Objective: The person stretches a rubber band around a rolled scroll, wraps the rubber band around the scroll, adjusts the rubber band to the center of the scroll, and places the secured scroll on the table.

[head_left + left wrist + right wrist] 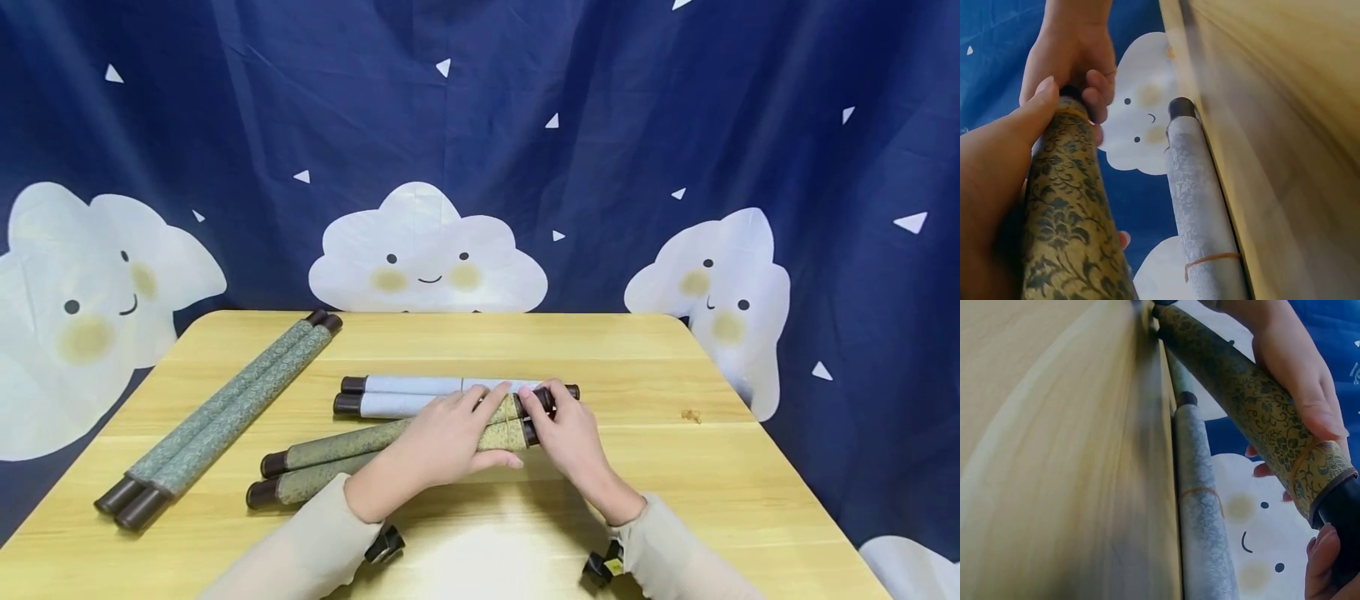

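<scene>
Curling round the gold floral-brocade scroll (348,442) at lower centre, the left hand (438,439) gripped it; the right hand (567,429) pinched its smooth dark end (1341,503). Above, slim pale-blue rolls (397,406) lay on the wood-grained surface (720,500).

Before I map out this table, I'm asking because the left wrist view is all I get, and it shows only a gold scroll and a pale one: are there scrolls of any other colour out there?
Observer: Yes. In the head view, two green scrolls lie side by side on the left part of the table.
Operator: Thanks. My picture shows a single gold scroll being held. Is it alone?
Observer: No. The head view shows two gold scrolls together, with the left hand over both.
</scene>
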The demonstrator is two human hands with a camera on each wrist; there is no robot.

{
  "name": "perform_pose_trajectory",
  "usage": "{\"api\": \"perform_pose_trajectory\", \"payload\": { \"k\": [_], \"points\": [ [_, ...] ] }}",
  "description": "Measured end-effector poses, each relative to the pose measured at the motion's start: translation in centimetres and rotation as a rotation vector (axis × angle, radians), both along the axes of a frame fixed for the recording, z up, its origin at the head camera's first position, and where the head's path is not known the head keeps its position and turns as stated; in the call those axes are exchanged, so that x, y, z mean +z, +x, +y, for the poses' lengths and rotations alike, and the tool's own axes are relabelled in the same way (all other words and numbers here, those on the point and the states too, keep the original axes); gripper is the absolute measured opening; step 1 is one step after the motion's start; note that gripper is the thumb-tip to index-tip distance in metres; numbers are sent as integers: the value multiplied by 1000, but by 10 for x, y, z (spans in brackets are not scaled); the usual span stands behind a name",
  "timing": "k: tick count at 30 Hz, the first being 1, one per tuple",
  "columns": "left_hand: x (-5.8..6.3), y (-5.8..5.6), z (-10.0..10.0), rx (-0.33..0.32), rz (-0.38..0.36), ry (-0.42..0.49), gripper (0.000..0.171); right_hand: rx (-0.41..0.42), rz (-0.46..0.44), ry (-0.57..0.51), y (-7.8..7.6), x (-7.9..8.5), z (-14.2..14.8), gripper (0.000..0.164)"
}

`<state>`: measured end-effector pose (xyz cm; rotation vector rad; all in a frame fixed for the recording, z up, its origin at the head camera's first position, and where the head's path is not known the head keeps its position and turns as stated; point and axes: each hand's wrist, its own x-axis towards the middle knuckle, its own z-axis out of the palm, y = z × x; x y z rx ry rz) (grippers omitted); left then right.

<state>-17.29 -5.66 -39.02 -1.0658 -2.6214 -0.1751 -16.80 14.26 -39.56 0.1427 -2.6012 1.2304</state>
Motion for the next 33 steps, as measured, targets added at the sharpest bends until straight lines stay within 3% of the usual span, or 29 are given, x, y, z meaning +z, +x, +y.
{"api": "perform_pose_trajectory", "payload": {
  "k": [6, 12, 23, 28, 33],
  "points": [
    [0, -5, 7, -6, -79, 16, 103, 9, 31, -5, 0, -6, -1, 30],
    [1, -6, 10, -13, -129, -4, 92, 16, 80, 31, -2, -10, -1, 26],
    [13, -9, 1, 43, -221, -33, 86, 16, 140, 41, -7, -9, 4, 22],
    [13, -9, -2, 42, -230, -49, 85, 23, 180, 72, -6, -11, 2, 22],
    [8, -9, 0, -12, -208, -6, 93, 34, 202, 102, -3, -12, -1, 22]
  ]
}}
